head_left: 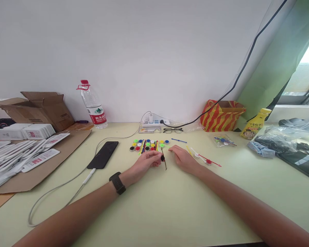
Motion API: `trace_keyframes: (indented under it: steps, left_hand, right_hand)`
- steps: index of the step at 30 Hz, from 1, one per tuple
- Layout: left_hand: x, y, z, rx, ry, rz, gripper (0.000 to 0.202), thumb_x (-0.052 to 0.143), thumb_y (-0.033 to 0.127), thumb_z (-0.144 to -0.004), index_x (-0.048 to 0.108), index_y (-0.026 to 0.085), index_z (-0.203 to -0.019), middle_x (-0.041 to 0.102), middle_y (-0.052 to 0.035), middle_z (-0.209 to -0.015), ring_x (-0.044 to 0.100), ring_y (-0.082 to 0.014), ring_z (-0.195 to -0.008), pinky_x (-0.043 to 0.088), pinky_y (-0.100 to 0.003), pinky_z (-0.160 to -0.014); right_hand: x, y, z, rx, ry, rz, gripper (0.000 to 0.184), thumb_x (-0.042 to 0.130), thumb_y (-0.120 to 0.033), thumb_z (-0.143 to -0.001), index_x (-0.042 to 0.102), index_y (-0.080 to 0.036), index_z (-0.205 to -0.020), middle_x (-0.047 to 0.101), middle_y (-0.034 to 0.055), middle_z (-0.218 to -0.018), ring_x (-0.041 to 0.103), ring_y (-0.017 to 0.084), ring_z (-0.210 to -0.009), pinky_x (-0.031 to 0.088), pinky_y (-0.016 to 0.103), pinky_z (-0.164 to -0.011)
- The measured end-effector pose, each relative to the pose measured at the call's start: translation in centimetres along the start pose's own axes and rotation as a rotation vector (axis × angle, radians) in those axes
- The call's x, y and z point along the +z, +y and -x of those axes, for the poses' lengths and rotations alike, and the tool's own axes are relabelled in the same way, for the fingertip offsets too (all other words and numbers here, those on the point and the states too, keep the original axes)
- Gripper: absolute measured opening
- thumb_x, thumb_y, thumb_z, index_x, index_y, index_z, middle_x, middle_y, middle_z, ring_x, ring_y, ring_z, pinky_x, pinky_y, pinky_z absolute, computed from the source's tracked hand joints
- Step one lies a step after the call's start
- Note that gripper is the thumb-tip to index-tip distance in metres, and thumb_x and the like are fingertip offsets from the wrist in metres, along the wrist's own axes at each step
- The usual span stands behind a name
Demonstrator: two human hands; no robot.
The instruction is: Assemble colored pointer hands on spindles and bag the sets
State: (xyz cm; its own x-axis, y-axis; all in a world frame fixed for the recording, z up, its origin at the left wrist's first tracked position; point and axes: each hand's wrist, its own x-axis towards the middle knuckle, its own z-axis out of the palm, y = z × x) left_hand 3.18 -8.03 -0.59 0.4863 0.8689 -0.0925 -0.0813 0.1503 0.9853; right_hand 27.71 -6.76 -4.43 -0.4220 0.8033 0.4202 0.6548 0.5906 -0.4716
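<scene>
My left hand (146,163), a dark watch on its wrist, pinches a small black disc (162,158) with a thin dark stick (165,166) across it, above the table. My right hand (182,159) rests on the table to the right, its index finger stretched towards the left hand; I see nothing held in it. Behind the left hand lie rows of small coloured discs (134,144) with thin coloured sticks among them. A blue arrow stick (179,140) lies behind the right hand. On its right are a white disc (196,156) and a red disc (208,162) with arrow sticks.
At the left lie a black phone (103,155) on a cable, white labels (41,160) and an open cardboard box (47,109). A water bottle (95,108), power strip (156,121), glasses (173,130), striped bag (218,118) and yellow bottle (256,124) stand or lie along the back.
</scene>
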Motion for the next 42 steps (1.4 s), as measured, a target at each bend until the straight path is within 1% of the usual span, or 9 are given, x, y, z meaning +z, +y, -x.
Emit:
trace_keyframes:
  steps: [4,9,15,19,24,30,34,39,42]
  left_hand:
    - [-0.1,0.0,0.0,-0.005,0.014,0.042,0.027,0.083,0.040,-0.083,0.075,0.017,-0.095,0.068,-0.0045,-0.088,0.060,-0.0137,-0.081,0.048,-0.027,-0.080]
    - [-0.4,0.0,-0.2,0.021,0.094,0.188,0.029,0.085,0.034,-0.080,0.074,0.016,-0.100,0.071,-0.0063,-0.090,0.064,-0.0144,-0.079,0.051,-0.027,-0.079]
    - [-0.8,0.0,-0.4,0.113,0.176,0.305,0.025,0.086,0.029,-0.078,0.072,0.015,-0.093,0.073,-0.0058,-0.086,0.069,-0.0161,-0.080,0.055,-0.027,-0.081]
    - [-0.8,-0.1,-0.4,0.132,0.163,0.306,0.027,0.086,0.029,-0.080,0.072,0.015,-0.098,0.073,-0.0057,-0.088,0.072,-0.0176,-0.086,0.056,-0.030,-0.089]
    - [-0.4,0.1,-0.1,0.131,0.139,0.265,0.029,0.088,0.030,-0.080,0.071,0.017,-0.099,0.076,-0.0056,-0.096,0.074,-0.0212,-0.100,0.053,-0.037,-0.103]
    - [0.0,0.2,0.6,0.166,0.015,0.044,0.032,0.088,0.034,-0.080,0.070,0.017,-0.102,0.076,-0.0080,-0.104,0.073,-0.0245,-0.105,0.052,-0.041,-0.103]
    - [0.3,0.2,0.9,0.191,-0.074,-0.117,0.032,0.081,0.038,-0.087,0.068,0.019,-0.109,0.075,-0.0087,-0.110,0.071,-0.0240,-0.107,0.052,-0.039,-0.099]
    - [0.7,-0.1,1.3,0.270,0.020,-0.428,0.044,0.077,0.044,-0.089,0.065,0.024,-0.126,0.072,-0.0102,-0.119,0.067,-0.0266,-0.113,0.051,-0.040,-0.098]
    - [1.0,-0.4,1.7,0.343,-0.012,-0.671,0.037,0.078,0.043,-0.086,0.072,0.026,-0.119,0.071,-0.0097,-0.121,0.063,-0.0285,-0.114,0.048,-0.042,-0.101]
  right_hand:
    - [-0.3,-0.5,0.1,0.015,0.001,0.037,0.044,0.036,0.002,-0.088,0.059,-0.020,-0.118,0.067,0.0101,-0.118,0.064,0.022,-0.107,0.049,0.035,-0.093]
    - [-1.4,-1.0,0.5,0.020,0.000,0.129,0.029,0.039,-0.002,-0.085,0.057,-0.021,-0.096,0.066,0.0053,-0.097,0.060,0.019,-0.085,0.043,0.031,-0.077]
    - [-2.9,-2.5,0.8,-0.074,-0.063,0.188,0.019,0.040,-0.008,-0.083,0.037,-0.022,-0.071,0.047,-0.0017,-0.067,0.037,0.015,-0.059,0.025,0.030,-0.059]
    - [-4.2,-4.2,1.2,-0.120,-0.068,0.145,0.018,0.039,-0.010,-0.083,0.031,-0.023,-0.073,0.037,-0.0040,-0.063,0.028,0.015,-0.056,0.020,0.032,-0.058]
    - [-4.7,-5.7,1.6,0.010,0.092,-0.085,0.009,0.043,-0.018,-0.088,0.045,-0.025,-0.094,0.036,-0.0066,-0.064,0.034,0.015,-0.055,0.030,0.028,-0.060]
    - [-3.0,-6.7,1.4,0.073,0.160,-0.081,0.037,0.060,-0.045,-0.095,0.058,-0.024,-0.125,0.048,-0.0044,-0.069,0.045,0.014,-0.058,0.037,0.027,-0.058]
    - [-2.2,-6.9,1.6,0.010,0.139,-0.089,0.023,0.055,-0.041,-0.099,0.065,-0.025,-0.113,0.067,0.0022,-0.084,0.054,0.016,-0.065,0.042,0.030,-0.063]
    - [-2.7,-5.7,1.4,0.033,0.203,0.010,0.018,0.054,-0.034,-0.099,0.064,-0.022,-0.108,0.070,0.0029,-0.086,0.059,0.017,-0.069,0.042,0.031,-0.065]
    - [-3.6,-3.9,1.0,0.106,0.255,0.120,0.016,0.055,-0.030,-0.095,0.064,-0.022,-0.105,0.071,0.0039,-0.089,0.063,0.019,-0.075,0.042,0.031,-0.067]
